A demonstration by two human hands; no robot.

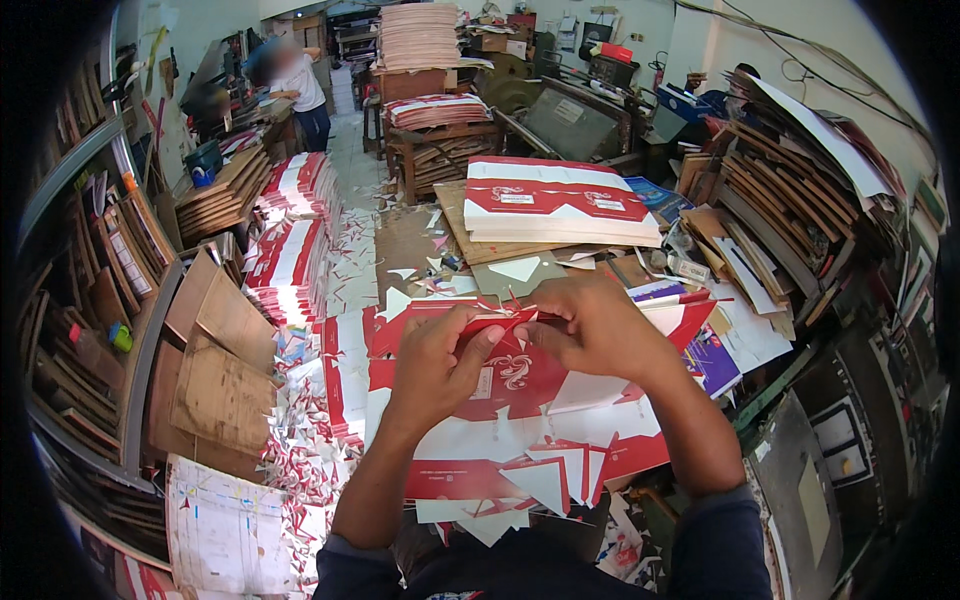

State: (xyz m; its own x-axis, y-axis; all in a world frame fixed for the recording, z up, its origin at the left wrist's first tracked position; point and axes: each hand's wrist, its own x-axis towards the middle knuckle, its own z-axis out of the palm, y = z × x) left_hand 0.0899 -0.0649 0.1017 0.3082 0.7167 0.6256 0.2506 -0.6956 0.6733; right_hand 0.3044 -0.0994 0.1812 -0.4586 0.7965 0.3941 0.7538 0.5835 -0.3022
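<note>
My left hand [437, 365] and my right hand [600, 325] meet over a pile of red and white printed card sheets [455, 400] on the work table. Both are closed, thumbs pressing on a small red piece of card [505, 322] at the far edge of the sheets. Whether that piece is still joined to a sheet cannot be made out. White and red triangular offcuts [545, 482] lie on the near side of the pile, close to my body. Fingers hide part of the red piece.
Beyond my hands a neat stack of printed sheets [560, 225] rests on a board. More stacks [290, 255] stand on the floor at left, beside heaped paper scraps [305, 450]. Wooden boards [220, 410] lean by the left shelf. Another person [297, 85] stands far left.
</note>
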